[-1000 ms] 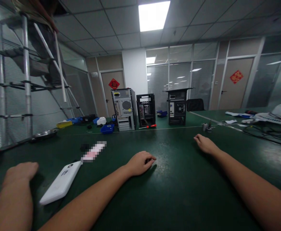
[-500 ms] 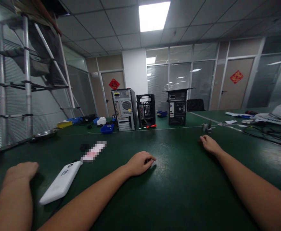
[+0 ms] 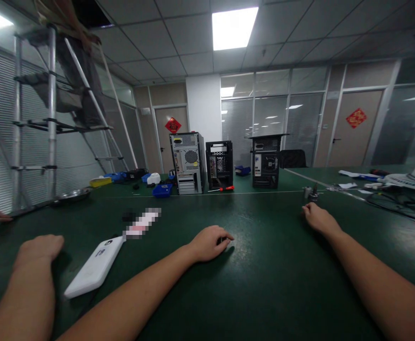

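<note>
My left hand [image 3: 211, 243] rests on the green table [image 3: 264, 284] near the middle. Its fingers are curled, with thumb and forefinger close together; whatever may be between them is too small to make out. Farther right, my right hand [image 3: 320, 220] lies closed on the tabletop, its inner side hidden. Just beyond it stand small metal pieces [image 3: 313, 194], one silvery and one dark. A white device with a camera-like lens [image 3: 95, 267], perhaps a phone or power bank, lies left of my left forearm, with a blurred-out strip at its far end.
Three computer cases, a grey one [image 3: 189, 163], an open black one [image 3: 219, 166] and another black one [image 3: 265, 163], stand beyond. A red-handled screwdriver [image 3: 226, 189] lies before them. Another person's hand [image 3: 40, 248] is at left. Someone stands on a ladder [image 3: 52, 113]. Cables [image 3: 399, 206] lie right.
The whole view has shifted slightly to the right and down. My left thumb and forefinger are closer together. My right hand stays closed by the metal pieces.
</note>
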`<state>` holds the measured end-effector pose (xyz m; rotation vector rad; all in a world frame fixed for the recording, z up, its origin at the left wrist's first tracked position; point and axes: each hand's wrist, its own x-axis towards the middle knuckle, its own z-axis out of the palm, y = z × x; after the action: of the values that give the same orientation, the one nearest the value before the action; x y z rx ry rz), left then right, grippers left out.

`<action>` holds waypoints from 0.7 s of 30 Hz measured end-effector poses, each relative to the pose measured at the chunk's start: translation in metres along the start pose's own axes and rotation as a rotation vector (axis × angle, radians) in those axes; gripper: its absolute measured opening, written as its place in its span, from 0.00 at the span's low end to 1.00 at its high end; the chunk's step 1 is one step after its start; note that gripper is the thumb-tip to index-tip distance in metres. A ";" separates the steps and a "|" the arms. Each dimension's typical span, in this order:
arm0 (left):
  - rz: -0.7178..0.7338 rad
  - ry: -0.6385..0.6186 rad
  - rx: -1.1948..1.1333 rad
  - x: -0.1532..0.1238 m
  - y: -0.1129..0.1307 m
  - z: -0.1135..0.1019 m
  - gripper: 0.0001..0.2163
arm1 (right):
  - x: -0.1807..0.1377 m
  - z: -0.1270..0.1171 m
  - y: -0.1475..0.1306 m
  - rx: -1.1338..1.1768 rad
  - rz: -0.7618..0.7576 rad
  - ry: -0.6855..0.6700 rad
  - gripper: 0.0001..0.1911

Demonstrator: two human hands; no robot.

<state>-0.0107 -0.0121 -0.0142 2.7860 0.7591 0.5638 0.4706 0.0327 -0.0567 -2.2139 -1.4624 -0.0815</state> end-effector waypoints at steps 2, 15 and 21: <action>-0.001 -0.002 0.001 -0.001 0.001 -0.002 0.12 | -0.001 0.000 -0.002 -0.018 -0.013 0.008 0.25; 0.012 -0.003 -0.010 -0.001 -0.002 -0.001 0.13 | -0.019 -0.048 -0.016 0.162 -0.058 0.308 0.25; 0.024 0.013 -0.015 0.000 -0.008 0.004 0.12 | -0.019 -0.059 0.004 0.111 -0.031 0.229 0.22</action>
<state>-0.0126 -0.0062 -0.0203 2.7839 0.7220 0.5894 0.4784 -0.0100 -0.0125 -2.0204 -1.3420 -0.2500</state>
